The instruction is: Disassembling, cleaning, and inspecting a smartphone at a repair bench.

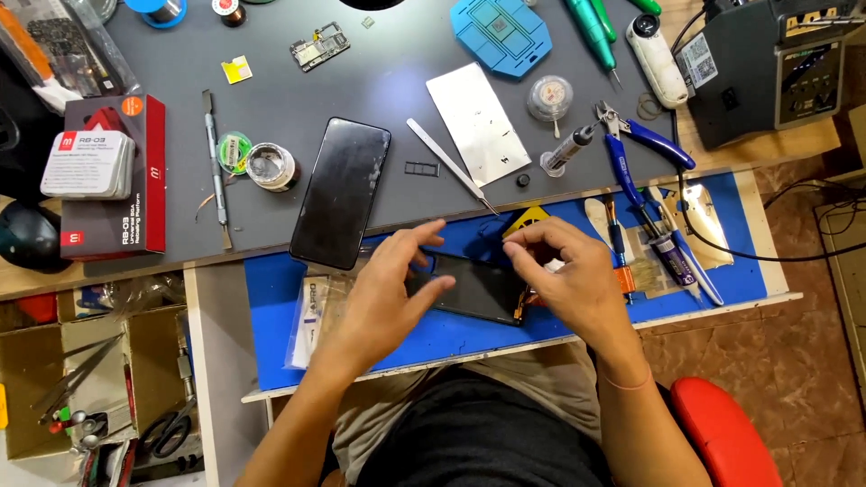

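My left hand [392, 284] and my right hand [564, 275] both rest on a dark phone body [476, 290] lying on the blue mat [271, 289] near the bench's front edge. Left fingers press on its left end. Right fingertips pinch at its upper right corner, beside a yellow triangular pick [530, 216]. A black phone screen panel [341, 191] lies face up on the grey mat [379, 86], just above my left hand. A clear plastic bag [311, 311] sits partly under my left wrist.
Tweezers [448, 164], a white metal plate [478, 122], blue-handled cutters [631, 149], a syringe [568, 149], a small circuit board [319, 45], a tin [271, 166] and a red box [113, 176] lie around. A soldering station [776, 68] stands at the right. A box of tools [90, 397] sits lower left.
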